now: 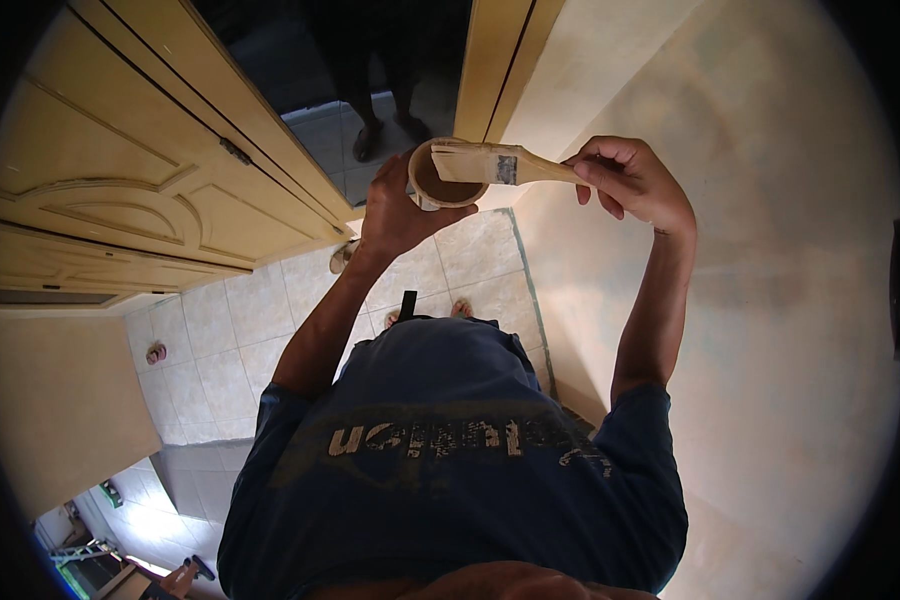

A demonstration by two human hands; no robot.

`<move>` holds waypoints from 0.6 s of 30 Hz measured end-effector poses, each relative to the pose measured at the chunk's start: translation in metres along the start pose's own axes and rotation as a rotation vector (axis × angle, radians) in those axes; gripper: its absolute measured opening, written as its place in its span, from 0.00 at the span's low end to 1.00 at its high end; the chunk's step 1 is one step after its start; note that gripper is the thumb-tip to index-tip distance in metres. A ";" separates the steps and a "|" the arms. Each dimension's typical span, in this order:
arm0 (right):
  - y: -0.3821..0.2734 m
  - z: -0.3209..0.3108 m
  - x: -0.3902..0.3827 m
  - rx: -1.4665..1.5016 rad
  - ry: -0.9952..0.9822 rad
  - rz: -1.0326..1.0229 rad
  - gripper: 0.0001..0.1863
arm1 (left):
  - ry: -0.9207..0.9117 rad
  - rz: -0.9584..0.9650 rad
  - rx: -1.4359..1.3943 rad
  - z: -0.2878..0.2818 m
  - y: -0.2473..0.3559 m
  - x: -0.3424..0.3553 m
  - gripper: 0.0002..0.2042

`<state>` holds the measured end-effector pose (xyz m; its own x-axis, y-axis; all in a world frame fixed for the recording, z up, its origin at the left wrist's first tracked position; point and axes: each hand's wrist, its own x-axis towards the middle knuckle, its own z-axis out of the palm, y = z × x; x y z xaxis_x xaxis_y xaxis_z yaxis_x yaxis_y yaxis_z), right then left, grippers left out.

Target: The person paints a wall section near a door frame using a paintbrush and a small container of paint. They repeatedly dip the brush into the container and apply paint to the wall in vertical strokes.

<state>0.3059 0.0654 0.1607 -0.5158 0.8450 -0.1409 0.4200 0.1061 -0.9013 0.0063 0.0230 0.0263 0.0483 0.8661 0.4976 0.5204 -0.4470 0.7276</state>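
My left hand [398, 212] is wrapped round a small round cup [417, 172], its mouth facing me and its inside tan-brown. Across the cup's rim lies a wide flat paintbrush [535, 168], its pale bristles over the opening. Whether the bristle tips touch the cup's inner wall, I cannot tell. The brush's wooden handle points right, and my right hand [620, 180] pinches its end between thumb and fingers. A grey patch marks the band near the bristles.
Yellow-brown panelled doors [120, 170] stand at left, beside a dark glossy panel [330, 60] with reflections. A plastered wall [770, 280] rises close on my right. Below are floor tiles [260, 300] with pink slippers [156, 352]. At lower left another person's foot [180, 578] shows.
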 end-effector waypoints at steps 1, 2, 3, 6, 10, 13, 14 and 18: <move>0.003 0.002 -0.003 0.018 0.019 0.000 0.11 | -0.003 -0.008 0.001 0.000 0.000 0.001 0.40; 0.004 0.004 -0.006 0.037 0.038 0.000 0.11 | -0.006 -0.016 0.003 0.000 0.000 0.001 0.40; 0.005 0.004 -0.008 0.043 0.060 -0.015 0.11 | -0.006 -0.025 0.004 0.001 0.001 0.003 0.40; 0.007 0.004 -0.012 0.076 0.111 -0.033 0.11 | -0.018 -0.057 0.002 0.000 0.007 0.009 0.40; 0.016 0.006 -0.017 0.104 0.118 0.017 0.10 | -0.032 -0.073 -0.003 0.003 0.004 0.008 0.40; 0.024 0.009 -0.018 0.120 0.140 0.012 0.10 | -0.038 -0.066 -0.004 0.006 -0.001 0.007 0.40; 0.026 0.010 -0.019 0.132 0.149 0.010 0.10 | -0.039 -0.057 0.002 0.007 -0.003 0.005 0.40; 0.030 0.009 -0.021 0.149 0.151 0.026 0.10 | -0.046 -0.069 -0.015 0.013 -0.005 0.004 0.40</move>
<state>0.3227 0.0458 0.1333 -0.3841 0.9165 -0.1117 0.3105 0.0142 -0.9505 0.0148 0.0319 0.0186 0.0519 0.9040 0.4243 0.5111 -0.3891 0.7664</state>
